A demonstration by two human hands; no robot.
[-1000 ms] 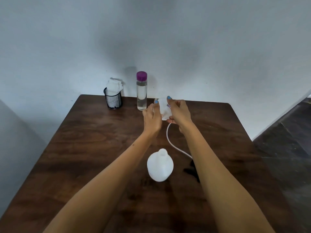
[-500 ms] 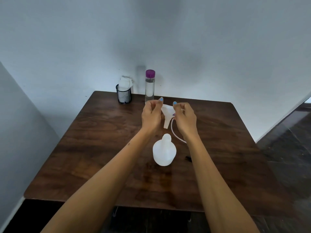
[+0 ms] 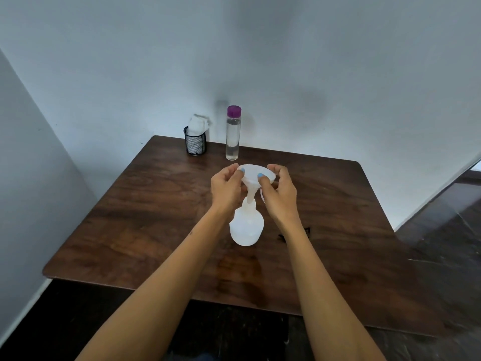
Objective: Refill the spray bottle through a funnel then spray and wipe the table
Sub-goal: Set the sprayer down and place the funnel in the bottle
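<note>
Holding: one white funnel (image 3: pixel 256 175), gripped at its wide rim by two hands, spout pointing down into the neck of the bottle below.
Left hand (image 3: pixel 226 188): one, at the funnel's left rim; thumb and fingers curled round the edge, pinching it; blue-painted thumbnail showing.
Right hand (image 3: pixel 279 191): one, at the funnel's right rim; thumb on the near side of the bowl, fingers curled over the far edge, pinching it; blue-painted thumbnail showing.
Spray bottle (image 3: pixel 246 225): one, translucent white, round-bodied, standing upright near the middle of the table, head off, neck open; funnel spout at or just inside the opening, exact depth not clear.
Spray head (image 3: pixel 307 231): one dark part lying on the table just right of the spray bottle, mostly hidden behind the right forearm; thin white tube curving up beside the right hand, only partly seen.
Water bottle (image 3: pixel 233 133): one, tall, clear, purple cap on, upright at the far edge of the table, holding clear liquid to near the top.
Mesh cup (image 3: pixel 195 143): one, black wire mesh, at the far edge, just left of the water bottle.
Cloth (image 3: pixel 198 123): one white bundle, stuffed into the mesh cup and sticking out above its rim.
Table (image 3: pixel 130 217): one, dark brown wood, pushed against a pale wall on its far side.
Forearms: two, bare, reaching from the near edge toward the middle of the table.
</note>
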